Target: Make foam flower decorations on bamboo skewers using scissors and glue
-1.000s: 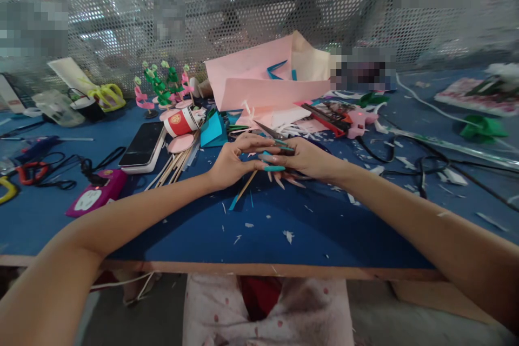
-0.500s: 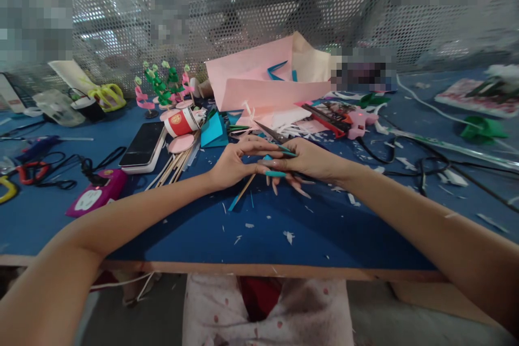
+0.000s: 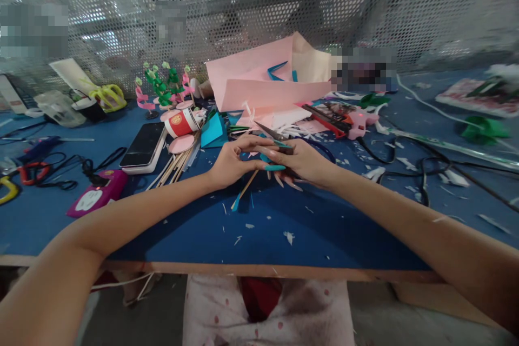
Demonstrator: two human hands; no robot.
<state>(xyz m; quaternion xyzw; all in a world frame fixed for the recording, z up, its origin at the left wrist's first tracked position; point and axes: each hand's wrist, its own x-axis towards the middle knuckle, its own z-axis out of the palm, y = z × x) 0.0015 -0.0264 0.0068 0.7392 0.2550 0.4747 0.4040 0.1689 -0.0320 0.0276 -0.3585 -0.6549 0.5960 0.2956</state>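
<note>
My left hand (image 3: 232, 163) and my right hand (image 3: 305, 161) meet above the table, their long-nailed fingertips overlapping. Between the fingertips is a thin wooden stick (image 3: 248, 185), pinched by my left hand, which slants down toward me and has a strip of blue paper (image 3: 235, 205) at its lower end. A pair of scissors (image 3: 271, 131) rests in my right hand, blades pointing away to the upper left; its handles are hidden by the palm and fingers. A folded piece of blue paper (image 3: 214, 131) stands just beyond my left hand.
Large pink paper sheets (image 3: 259, 65) lean at the back. A red paper cup (image 3: 181, 121), wooden sticks (image 3: 176, 166), a black-screened phone (image 3: 144, 144) and a purple power socket (image 3: 98, 193) lie left. A pink glue gun (image 3: 360, 121) and black cables (image 3: 425, 165) lie right, among paper scraps.
My right hand has shifted slightly left and its fingers have curled closer to my left hand. The stick has turned a little, its blue-paper end moving slightly right.
</note>
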